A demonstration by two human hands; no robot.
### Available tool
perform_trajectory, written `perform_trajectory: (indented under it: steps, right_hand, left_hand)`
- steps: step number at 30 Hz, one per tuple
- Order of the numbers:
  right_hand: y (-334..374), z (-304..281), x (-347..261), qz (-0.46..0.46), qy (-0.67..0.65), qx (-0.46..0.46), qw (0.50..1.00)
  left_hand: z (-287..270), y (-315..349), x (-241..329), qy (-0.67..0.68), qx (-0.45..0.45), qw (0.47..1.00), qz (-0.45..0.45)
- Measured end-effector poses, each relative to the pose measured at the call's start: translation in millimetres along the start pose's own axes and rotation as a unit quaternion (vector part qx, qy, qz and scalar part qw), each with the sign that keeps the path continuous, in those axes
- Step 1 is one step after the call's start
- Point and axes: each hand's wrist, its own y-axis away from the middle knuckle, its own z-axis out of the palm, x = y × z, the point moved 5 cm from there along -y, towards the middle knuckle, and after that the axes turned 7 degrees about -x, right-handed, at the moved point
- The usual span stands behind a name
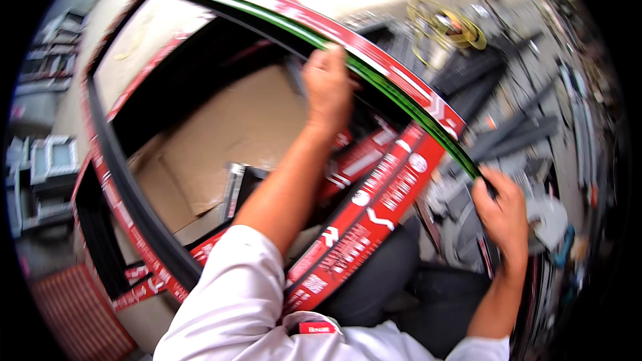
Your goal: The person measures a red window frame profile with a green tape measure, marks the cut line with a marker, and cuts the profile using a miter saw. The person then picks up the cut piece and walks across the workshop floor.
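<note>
In the head view, the left hand (328,87) and right hand (501,210) are gripping a long, thin, plastic-looking green strip (401,99) along the far side of a red-wrapped black rectangular frame (348,247). Probably light and bendy, it is seemingly needing two well-spaced holds.

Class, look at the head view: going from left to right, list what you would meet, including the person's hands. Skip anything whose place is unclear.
Striped red-brown panel, brown cardboard, left hand, yellow coiled cord, right hand, long grey strips.
</note>
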Motion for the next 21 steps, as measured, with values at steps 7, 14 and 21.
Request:
perform_trajectory:
  steps: [7,14,21]
  right_hand:
    - [1.5,-8.3,-2.4,0.028,-0.003,-0.009,1.000]
    - [1.4,-4.9,1.5,0.055,0.005,-0.013,0.998]
    - [0.9,-3.6,4.4,0.047,-0.012,-0.010,0.999]
  left_hand:
    - [7.9,4.5,10.3,0.061,-0.031,0.998,0.004]
    - [5.2,3.1,6.8,0.062,-0.045,0.997,0.013]
    - [6.3,5.7,11.1,0.041,-0.037,0.998,0.011]
